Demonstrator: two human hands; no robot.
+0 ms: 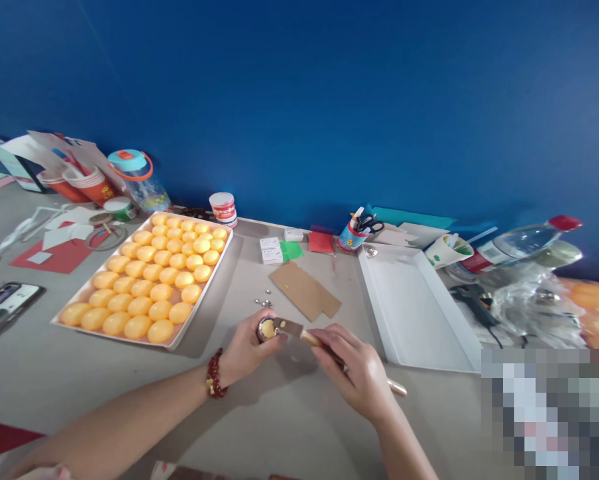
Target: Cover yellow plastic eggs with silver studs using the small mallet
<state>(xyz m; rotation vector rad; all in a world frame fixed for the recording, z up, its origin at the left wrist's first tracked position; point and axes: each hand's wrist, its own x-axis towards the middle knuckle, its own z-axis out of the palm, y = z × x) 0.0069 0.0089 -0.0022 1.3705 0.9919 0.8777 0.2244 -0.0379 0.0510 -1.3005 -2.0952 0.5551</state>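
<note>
My left hand (246, 353), with a red bead bracelet on the wrist, is closed round a small yellow ball (266, 329) held just above the table. My right hand (354, 367) grips a knife (299, 331) by its pale wooden handle, and the metal blade lies against the ball. A few tiny silver beads (264, 300) lie on the table just beyond my left hand. A flat piece of brown cardboard (305, 291) lies behind the knife.
A tray (199, 310) packed with several rows of yellow balls sits at the left. An empty white tray (414, 313) stands at the right. Cups, a jar, scissors in a cup, paper scraps, a bottle and plastic bags line the back and right.
</note>
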